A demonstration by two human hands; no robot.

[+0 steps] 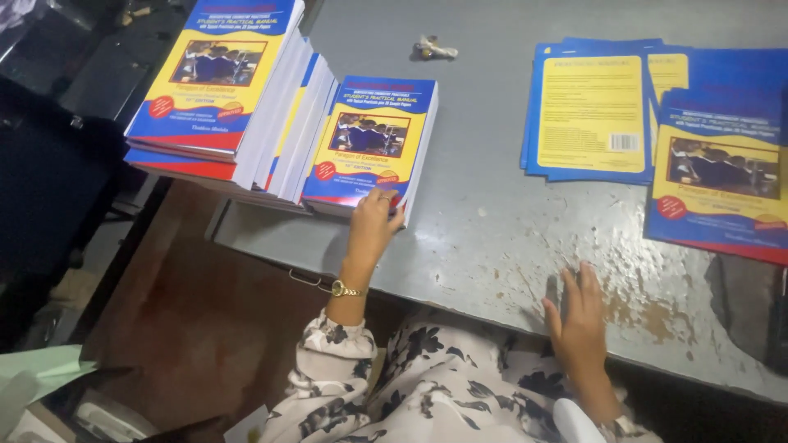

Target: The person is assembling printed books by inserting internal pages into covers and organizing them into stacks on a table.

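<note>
A: Left hand [373,220] — grip pinched on the near edge of the blue-and-yellow paperback booklet [369,139], low stack, left of the grey metal bench [492,221].

B: Right hand [579,316] flat, fingers apart, holding nothing. Advice: lift one copy only; steady the stack.

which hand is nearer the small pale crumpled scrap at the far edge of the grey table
Left. The left hand grips the near edge of a blue-and-yellow booklet lying just below the small pale crumpled scrap. The right hand rests flat on the grey table, farther off.
</note>
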